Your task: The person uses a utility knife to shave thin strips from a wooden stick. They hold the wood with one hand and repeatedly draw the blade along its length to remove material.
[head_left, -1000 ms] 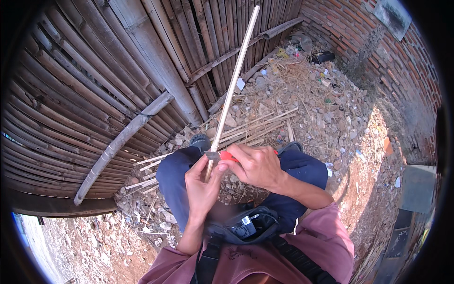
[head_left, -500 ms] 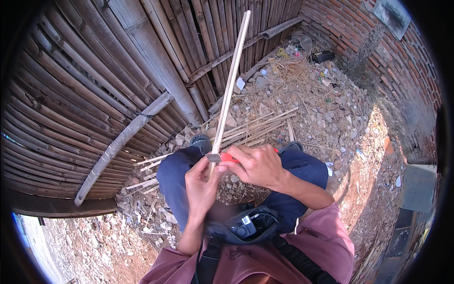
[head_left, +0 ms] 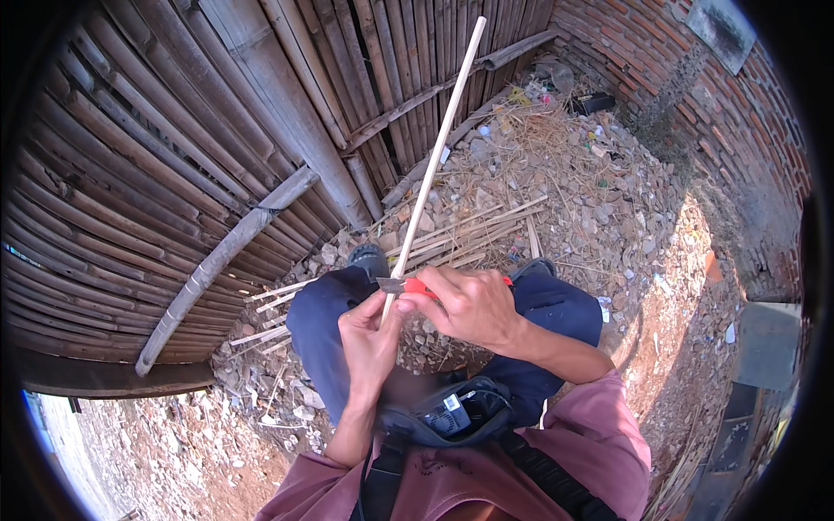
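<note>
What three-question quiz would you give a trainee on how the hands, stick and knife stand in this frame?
1. True or false: the left hand grips the lower end of the long pale stick.
2. Which hand holds the red-handled knife? A) left B) right C) neither
3. Fill in: the knife's blade meets the stick just ____ the left hand's grip.

Key: 1 true. 2 B, the right hand. 3 above.
</note>
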### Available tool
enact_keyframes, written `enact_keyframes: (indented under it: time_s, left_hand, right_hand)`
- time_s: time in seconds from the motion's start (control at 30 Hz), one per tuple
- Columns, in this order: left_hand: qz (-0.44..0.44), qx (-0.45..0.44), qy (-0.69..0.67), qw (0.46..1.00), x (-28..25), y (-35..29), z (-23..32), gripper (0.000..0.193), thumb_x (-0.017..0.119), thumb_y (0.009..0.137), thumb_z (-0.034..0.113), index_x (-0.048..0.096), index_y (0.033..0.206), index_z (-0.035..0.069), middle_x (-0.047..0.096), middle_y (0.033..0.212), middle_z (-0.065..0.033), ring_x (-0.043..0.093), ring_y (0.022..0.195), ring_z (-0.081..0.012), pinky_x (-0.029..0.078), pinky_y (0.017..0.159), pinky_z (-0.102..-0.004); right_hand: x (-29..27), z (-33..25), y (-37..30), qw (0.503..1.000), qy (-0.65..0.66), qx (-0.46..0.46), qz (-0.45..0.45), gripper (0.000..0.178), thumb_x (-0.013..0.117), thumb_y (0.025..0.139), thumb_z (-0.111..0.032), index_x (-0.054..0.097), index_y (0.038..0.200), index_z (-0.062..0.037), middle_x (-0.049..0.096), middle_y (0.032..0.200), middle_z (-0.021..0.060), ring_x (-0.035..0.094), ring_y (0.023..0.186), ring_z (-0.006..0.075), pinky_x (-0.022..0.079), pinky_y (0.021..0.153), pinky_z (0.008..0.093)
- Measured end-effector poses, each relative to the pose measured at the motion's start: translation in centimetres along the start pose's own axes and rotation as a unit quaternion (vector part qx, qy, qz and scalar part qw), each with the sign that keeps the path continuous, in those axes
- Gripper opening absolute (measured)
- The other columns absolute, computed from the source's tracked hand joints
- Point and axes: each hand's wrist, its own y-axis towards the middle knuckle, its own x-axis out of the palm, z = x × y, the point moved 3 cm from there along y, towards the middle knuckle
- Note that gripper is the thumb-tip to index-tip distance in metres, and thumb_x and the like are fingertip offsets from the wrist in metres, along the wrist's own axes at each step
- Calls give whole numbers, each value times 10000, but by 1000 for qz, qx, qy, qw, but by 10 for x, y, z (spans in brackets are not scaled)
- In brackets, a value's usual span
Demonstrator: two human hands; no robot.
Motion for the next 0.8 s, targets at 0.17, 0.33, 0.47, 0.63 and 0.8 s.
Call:
enact_keyframes:
  time_s: [0.17,0.33,0.47,0.63,0.8]
  left_hand:
    - [12,0,-7,1000,2,1,2,202,785,1007,88,795,1173,-27,669,895,86,494,756,19,370,605,-174]
    - [27,10,7,1000,2,-2,7,210,802,992,85,795,1166,-33,685,905,77,520,781,5,408,641,-181]
    - [28,-5,36,999,-1,-3,10,210,808,986,87,793,1156,-35,706,915,61,542,807,-2,436,675,-185]
    - [43,16,13,999,6,-5,12,196,803,993,107,790,1126,-36,689,894,61,521,779,-1,419,647,-190]
    - [22,14,57,998,1,-4,8,214,795,1016,182,786,1074,-24,659,802,60,540,714,-16,422,610,-204]
  right_hand:
    - [0,-4,-1,1000,-21,-2,19,312,702,1032,-383,632,964,-87,684,728,81,720,579,249,542,479,380]
    - [-2,-9,-2,999,-37,-2,30,307,711,1030,-366,638,984,-72,654,716,79,725,603,244,554,502,375]
    - [0,-9,-2,999,-8,18,46,289,751,997,-359,666,968,-84,678,741,78,711,610,270,539,508,392]
    - [-4,-6,1,999,9,28,16,280,760,990,-347,676,977,-80,691,754,80,716,615,272,539,511,390]
    - [-7,-5,2,1000,1,10,22,301,760,988,-366,669,961,-81,694,756,78,716,613,272,540,519,393]
